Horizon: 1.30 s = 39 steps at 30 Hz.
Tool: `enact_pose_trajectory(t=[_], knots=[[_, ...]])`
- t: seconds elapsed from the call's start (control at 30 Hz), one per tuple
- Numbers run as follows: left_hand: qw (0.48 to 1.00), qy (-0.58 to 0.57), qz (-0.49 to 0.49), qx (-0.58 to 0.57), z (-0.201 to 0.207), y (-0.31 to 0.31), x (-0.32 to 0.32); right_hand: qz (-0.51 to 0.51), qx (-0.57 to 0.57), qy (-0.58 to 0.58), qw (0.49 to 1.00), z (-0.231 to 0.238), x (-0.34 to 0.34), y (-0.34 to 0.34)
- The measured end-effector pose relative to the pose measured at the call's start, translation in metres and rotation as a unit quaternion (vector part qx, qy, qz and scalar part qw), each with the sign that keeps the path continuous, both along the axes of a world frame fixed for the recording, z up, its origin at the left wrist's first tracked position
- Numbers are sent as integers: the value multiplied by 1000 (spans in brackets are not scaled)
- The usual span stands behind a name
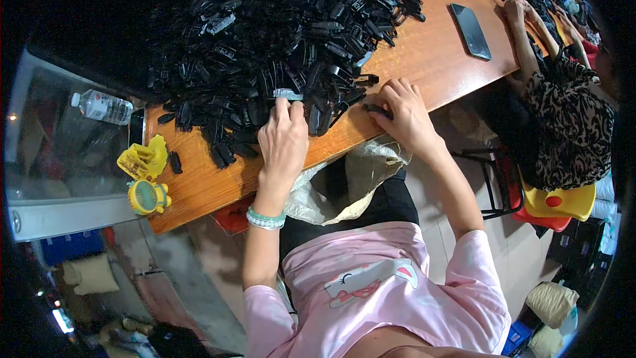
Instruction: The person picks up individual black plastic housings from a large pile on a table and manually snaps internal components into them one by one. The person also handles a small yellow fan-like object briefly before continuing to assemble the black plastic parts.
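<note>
A large heap of small black plastic pieces (265, 46), long and narrow like clips, covers much of the wooden table. At the heap's near edge, my left hand (283, 136) has its fingers closed on a black plastic piece (288, 94) with a shiny grey top. Over the table's front edge, my right hand (405, 114) pinches another dark plastic piece (379, 111) between thumb and fingers. Below the edge, a pale woven sack (351, 202) lies open across my lap, between my forearms.
A phone (470, 31) lies on the table (434, 0) at the right. At the left end are a small yellow fan (148, 196), a yellow holder (142, 158) and a plastic bottle (103, 107). Other people's arms (530, 33) work at the far right, near a yellow stool (560, 202).
</note>
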<state>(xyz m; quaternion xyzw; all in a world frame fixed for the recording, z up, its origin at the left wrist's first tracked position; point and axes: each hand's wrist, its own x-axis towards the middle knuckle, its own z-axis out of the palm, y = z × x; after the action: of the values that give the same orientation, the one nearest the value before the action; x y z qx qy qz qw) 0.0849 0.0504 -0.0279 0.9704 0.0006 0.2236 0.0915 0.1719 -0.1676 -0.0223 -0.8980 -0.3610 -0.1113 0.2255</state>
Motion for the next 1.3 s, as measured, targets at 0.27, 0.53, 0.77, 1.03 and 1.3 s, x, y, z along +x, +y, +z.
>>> enact_pose_trajectory(t=[0.27,0.53,0.77,1.03,1.3], knots=[[992,-101,-9,-75,-11,0,-15,66,229,230,943,-6,-47,17],[828,-115,12,-549,-19,-6,-51,71,213,235,946,-14,-64,39],[684,23,-113,-720,1,-8,-81,175,336,336,863,-2,-81,41],[877,24,-112,-467,18,-11,-89,230,270,307,883,10,-81,45],[932,9,-100,-347,33,-7,-99,246,222,231,915,6,-90,49]])
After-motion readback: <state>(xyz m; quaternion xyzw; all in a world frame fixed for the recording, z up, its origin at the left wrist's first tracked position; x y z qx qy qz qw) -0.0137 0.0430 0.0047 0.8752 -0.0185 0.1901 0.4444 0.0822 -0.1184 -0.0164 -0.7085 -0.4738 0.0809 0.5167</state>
